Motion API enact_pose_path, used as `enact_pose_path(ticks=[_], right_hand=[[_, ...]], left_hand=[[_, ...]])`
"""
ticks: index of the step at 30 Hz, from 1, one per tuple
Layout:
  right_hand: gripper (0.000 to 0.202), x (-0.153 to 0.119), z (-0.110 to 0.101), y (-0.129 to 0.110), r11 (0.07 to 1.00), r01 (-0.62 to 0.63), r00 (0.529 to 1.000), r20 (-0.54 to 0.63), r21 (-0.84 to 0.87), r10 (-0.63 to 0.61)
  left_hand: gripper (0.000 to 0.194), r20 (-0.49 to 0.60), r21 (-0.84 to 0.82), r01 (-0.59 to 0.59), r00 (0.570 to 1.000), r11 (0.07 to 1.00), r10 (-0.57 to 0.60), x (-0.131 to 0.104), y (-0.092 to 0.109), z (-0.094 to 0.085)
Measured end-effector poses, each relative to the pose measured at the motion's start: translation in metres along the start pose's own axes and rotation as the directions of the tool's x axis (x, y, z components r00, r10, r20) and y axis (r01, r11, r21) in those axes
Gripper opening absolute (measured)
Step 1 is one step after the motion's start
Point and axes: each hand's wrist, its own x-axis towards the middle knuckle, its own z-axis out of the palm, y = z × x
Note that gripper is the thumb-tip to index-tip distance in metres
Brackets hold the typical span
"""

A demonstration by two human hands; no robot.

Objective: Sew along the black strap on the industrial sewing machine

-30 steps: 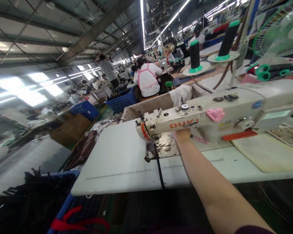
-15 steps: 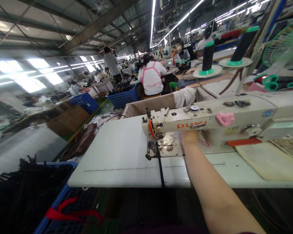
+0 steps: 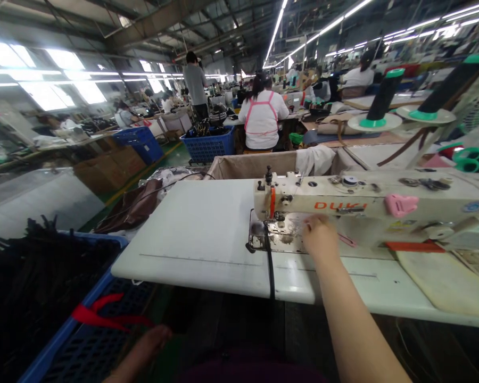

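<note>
A sewing machine [image 3: 375,199] stands on a pale table [image 3: 199,229]. My right hand [image 3: 320,236] is beneath the machine's arm, right of the needle area, with its fingers bent together; whatever they hold, if anything, is too small to name. From the needle area a black strap [image 3: 270,266] runs down over the table's front edge, touched by neither hand. Low in the view, my left hand [image 3: 155,340] is blurred below the table, near a red strip [image 3: 99,314] on a blue basket; its fingers are not distinct.
A blue crate [image 3: 80,340] with black strips stands at lower left. Behind the table are a cloth-lined bin [image 3: 255,165] and a seated person [image 3: 263,119]. Thread cones [image 3: 385,101] rise at the right, and a pink object [image 3: 401,205] is on the machine.
My left hand has come into view at the bottom left. My right hand shows more of its fingers under the machine's arm. The camera's view has shifted, moving the machine rightward in the picture.
</note>
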Motion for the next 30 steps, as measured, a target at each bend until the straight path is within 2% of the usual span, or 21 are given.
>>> enact_pose_path(ticks=[2,3,5,6,8,10,12,14,16,18,21,23,24,25,26,27,28,30], right_hand=[[0.033,-0.03,-0.01,-0.012,0.997,0.016,0.998,0.059,0.072,-0.021],[0.031,-0.047,-0.013,-0.021,0.993,0.027,0.995,0.097,0.112,-0.038],[0.029,-0.081,-0.016,-0.046,0.97,0.08,0.975,0.183,0.23,-0.123],[0.028,-0.097,-0.015,-0.059,0.91,0.093,0.945,0.251,0.404,-0.209],[0.044,-0.12,-0.012,-0.083,0.767,0.059,0.869,0.345,0.639,-0.354],[0.049,-0.13,-0.01,-0.095,0.708,0.087,0.835,0.336,0.701,-0.436],[0.04,-0.127,-0.015,-0.093,0.727,0.132,0.851,0.298,0.674,-0.432],[0.03,-0.118,-0.026,-0.085,0.758,0.118,0.88,0.285,0.642,-0.379],[0.034,-0.113,-0.038,-0.079,0.738,0.036,0.861,0.354,0.673,-0.364],[0.05,-0.116,-0.043,-0.082,0.671,-0.07,0.777,0.462,0.738,-0.427],[0.066,-0.132,-0.034,-0.099,0.535,-0.272,0.597,0.577,0.8,-0.558],[0.057,-0.142,-0.026,-0.111,0.447,-0.45,0.479,0.631,0.773,-0.61],[0.051,-0.144,-0.024,-0.115,0.415,-0.516,0.447,0.649,0.749,-0.616],[0.047,-0.143,-0.024,-0.118,0.39,-0.553,0.447,0.657,0.736,-0.606],[0.045,-0.141,-0.027,-0.119,0.37,-0.559,0.481,0.654,0.742,-0.584],[0.044,-0.136,-0.031,-0.121,0.347,-0.544,0.538,0.635,0.764,-0.554],[0.042,-0.131,-0.036,-0.122,0.315,-0.521,0.601,0.603,0.793,-0.524],[0.039,-0.122,-0.044,-0.124,0.241,-0.512,0.664,0.557,0.825,-0.498]], left_hand=[[0.075,0.009,-0.024,0.012,1.0,1.0,-0.012,0.015,-0.003,0.0],[0.077,0.034,-0.042,0.005,0.999,0.999,-0.003,0.021,0.003,0.003],[0.071,0.116,-0.092,-0.052,0.991,0.994,0.062,0.03,0.029,0.016],[0.067,0.154,-0.102,-0.103,0.981,0.989,0.118,0.031,0.047,0.025],[0.057,0.188,-0.144,-0.242,0.945,0.96,0.267,0.031,0.086,0.045],[0.052,0.202,-0.197,-0.342,0.903,0.919,0.379,0.028,0.118,0.062],[0.049,0.234,-0.187,-0.41,0.864,0.893,0.446,0.027,0.138,0.072],[0.046,0.255,-0.172,-0.45,0.839,0.876,0.481,0.027,0.146,0.078],[0.043,0.245,-0.206,-0.477,0.82,0.854,0.517,0.028,0.147,0.083],[0.042,0.209,-0.284,-0.501,0.8,0.818,0.562,0.028,0.149,0.088],[0.042,0.149,-0.331,-0.528,0.789,0.782,0.596,0.028,0.159,0.09],[0.039,0.092,-0.207,-0.609,0.767,0.765,0.635,0.032,0.168,0.083],[0.036,0.039,-0.092,-0.668,0.739,0.739,0.673,0.035,0.171,0.077],[0.034,-0.022,0.042,-0.715,0.698,0.698,0.716,0.039,0.173,0.07],[0.032,-0.081,0.165,-0.733,0.656,0.66,0.75,0.043,0.174,0.063],[0.032,-0.124,0.25,-0.725,0.633,0.641,0.764,0.046,0.173,0.057],[0.032,-0.143,0.282,-0.708,0.636,0.647,0.758,0.049,0.171,0.054],[0.036,-0.099,0.202,-0.677,0.704,0.707,0.703,0.051,0.163,0.055]])
